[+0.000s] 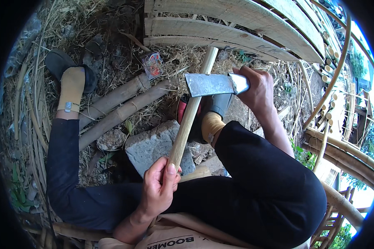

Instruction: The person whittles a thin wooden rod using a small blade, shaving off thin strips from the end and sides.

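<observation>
My left hand is closed round the lower end of a pale wooden stick, above my thigh. The stick slants up and away to the right, its far end near the wooden slats. In my right hand is a machete with a broad, short grey metal blade. My fingers wrap its grip, which is mostly hidden. The blade points left and lies across the upper part of the stick; whether its edge bites into the wood I cannot tell. Below the stick sits a rough grey stone block.
Two bamboo poles lie on straw-covered ground at left. A slatted wooden pallet stands at the far side. My dark shoes and bent legs flank the work. A red object lies by my right foot. Stacked bamboo is at right.
</observation>
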The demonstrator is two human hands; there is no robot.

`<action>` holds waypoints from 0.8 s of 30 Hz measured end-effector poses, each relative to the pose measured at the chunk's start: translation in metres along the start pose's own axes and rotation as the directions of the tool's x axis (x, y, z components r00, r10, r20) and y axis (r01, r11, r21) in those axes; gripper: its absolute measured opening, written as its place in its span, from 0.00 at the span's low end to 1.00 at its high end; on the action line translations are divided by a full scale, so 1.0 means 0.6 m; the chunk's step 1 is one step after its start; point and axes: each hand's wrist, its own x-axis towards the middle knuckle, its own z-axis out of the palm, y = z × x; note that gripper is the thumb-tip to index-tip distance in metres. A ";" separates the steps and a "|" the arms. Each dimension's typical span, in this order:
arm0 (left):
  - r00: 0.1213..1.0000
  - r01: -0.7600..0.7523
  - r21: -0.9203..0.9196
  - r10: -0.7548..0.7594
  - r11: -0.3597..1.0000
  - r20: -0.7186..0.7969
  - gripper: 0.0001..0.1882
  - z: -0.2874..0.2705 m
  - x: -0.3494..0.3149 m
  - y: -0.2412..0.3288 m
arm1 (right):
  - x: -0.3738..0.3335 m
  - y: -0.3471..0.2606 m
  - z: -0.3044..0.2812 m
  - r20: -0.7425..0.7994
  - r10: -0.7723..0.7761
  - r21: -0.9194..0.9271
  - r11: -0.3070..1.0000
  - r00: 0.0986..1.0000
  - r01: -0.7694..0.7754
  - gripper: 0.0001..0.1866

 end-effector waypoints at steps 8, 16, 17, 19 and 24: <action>0.997 -0.002 0.059 -0.002 0.998 0.071 0.14 0.007 -0.008 0.006 | 0.000 0.063 -0.030 -0.157 0.139 -0.184 0.969 0.978 -0.167 0.10; 1.000 0.016 -0.013 -0.016 1.000 0.004 0.15 -0.009 0.000 0.004 | -0.008 -0.013 -0.116 -0.240 -0.101 0.084 0.989 0.966 0.124 0.04; 1.000 0.010 -0.008 -0.010 1.000 -0.021 0.15 -0.008 -0.002 0.005 | -0.014 -0.012 -0.102 -0.003 0.023 0.156 0.988 1.000 -0.022 0.06; 1.000 -0.002 -0.003 0.002 1.000 -0.022 0.15 -0.004 0.003 0.009 | -0.028 -0.021 -0.068 0.133 0.009 0.122 0.992 0.991 -0.025 0.07; 1.000 -0.013 -0.039 0.013 0.999 0.002 0.15 -0.008 0.005 0.010 | -0.017 -0.033 -0.011 0.182 0.031 0.131 0.990 0.983 -0.056 0.08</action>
